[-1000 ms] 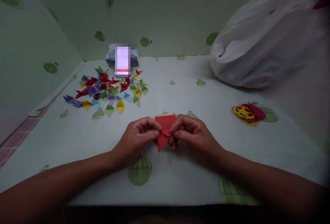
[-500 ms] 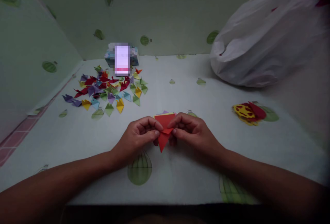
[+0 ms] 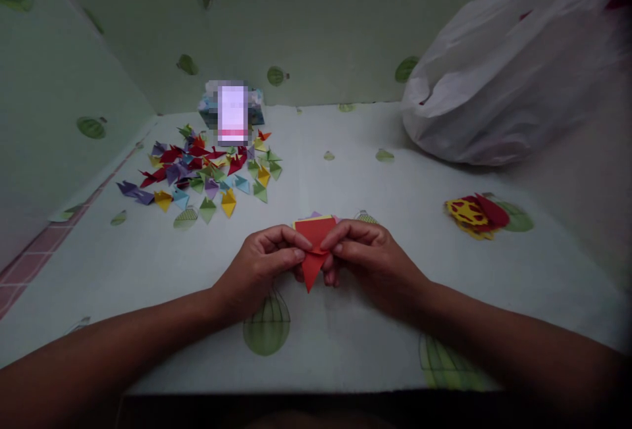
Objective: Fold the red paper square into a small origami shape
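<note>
At ten o'clock from the hands, a scatter of small folded paper triangles (image 3: 207, 176) in red, purple, yellow, blue and green is lying on the leaf-printed table cover (image 3: 345, 350), with a small box (image 3: 232, 113) standing just behind it at eleven o'clock. At the centre, the left hand (image 3: 261, 264) is pinching the left edge of a red paper piece (image 3: 315, 248) between thumb and forefinger. The right hand (image 3: 370, 258) is closing on the right edge in the same narrow pinch, so the paper is being held between both hands just above the cover, its point aiming down to six o'clock. Thin edges of other coloured sheets (image 3: 316, 218) are showing just behind it at twelve o'clock. The fold would likely come out cleaner with the two flaps meeting evenly on the centre line and the thumbs pressing the crease from the middle outward. At three o'clock a red-and-yellow paper item (image 3: 476, 215) is lying, and at two o'clock a white plastic bag (image 3: 508, 74) is slumping. No writing is readable; the box front is blurred.
</note>
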`<control>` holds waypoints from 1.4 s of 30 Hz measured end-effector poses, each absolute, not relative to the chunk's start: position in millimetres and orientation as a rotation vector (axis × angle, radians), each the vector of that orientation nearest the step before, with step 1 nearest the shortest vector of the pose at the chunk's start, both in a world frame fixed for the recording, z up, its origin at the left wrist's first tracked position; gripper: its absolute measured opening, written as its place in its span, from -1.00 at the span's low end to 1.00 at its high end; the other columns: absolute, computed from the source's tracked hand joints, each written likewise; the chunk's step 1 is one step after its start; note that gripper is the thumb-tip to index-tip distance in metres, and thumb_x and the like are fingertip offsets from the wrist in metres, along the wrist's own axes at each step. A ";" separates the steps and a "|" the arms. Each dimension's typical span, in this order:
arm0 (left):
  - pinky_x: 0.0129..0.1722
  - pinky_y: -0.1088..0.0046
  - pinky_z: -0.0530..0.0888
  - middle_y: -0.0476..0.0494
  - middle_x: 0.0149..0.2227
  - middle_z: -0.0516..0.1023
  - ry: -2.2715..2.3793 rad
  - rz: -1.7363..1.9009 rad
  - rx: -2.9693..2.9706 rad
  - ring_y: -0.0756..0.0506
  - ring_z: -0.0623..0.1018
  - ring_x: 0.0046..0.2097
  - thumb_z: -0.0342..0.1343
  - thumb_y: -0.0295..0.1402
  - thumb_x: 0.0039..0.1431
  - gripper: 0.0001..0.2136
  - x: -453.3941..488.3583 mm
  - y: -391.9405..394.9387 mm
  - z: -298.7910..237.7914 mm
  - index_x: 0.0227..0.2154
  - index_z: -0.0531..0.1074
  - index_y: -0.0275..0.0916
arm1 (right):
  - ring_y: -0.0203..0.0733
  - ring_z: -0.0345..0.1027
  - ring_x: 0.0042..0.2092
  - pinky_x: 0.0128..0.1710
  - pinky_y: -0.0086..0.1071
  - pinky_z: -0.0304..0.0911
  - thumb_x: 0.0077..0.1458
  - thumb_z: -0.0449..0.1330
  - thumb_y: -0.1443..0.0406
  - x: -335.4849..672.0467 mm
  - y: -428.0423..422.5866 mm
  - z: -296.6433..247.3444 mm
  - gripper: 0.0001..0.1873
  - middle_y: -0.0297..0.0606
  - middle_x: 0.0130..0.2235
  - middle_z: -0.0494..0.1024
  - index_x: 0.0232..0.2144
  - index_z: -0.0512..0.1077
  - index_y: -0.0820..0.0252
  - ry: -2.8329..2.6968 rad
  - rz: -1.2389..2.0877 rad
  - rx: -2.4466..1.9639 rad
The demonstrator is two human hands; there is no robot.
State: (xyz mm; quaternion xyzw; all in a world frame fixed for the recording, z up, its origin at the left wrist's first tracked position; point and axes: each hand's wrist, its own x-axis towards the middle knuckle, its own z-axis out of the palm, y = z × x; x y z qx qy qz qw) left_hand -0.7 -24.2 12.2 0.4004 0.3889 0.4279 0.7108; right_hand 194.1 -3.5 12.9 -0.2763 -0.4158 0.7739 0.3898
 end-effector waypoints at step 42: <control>-0.43 0.57 0.36 0.03 -0.48 0.46 1.031 0.896 1.060 0.06 0.41 -0.44 0.30 -0.36 0.03 -0.82 6.1 -29.6 18.7 -0.36 0.42 -0.29 | -0.33 0.37 -0.56 -0.51 -0.45 0.26 0.05 0.21 0.36 189.9 -8.4 21.4 -0.87 -0.47 -0.57 0.47 -0.36 0.29 0.14 -1.365 1.881 -0.929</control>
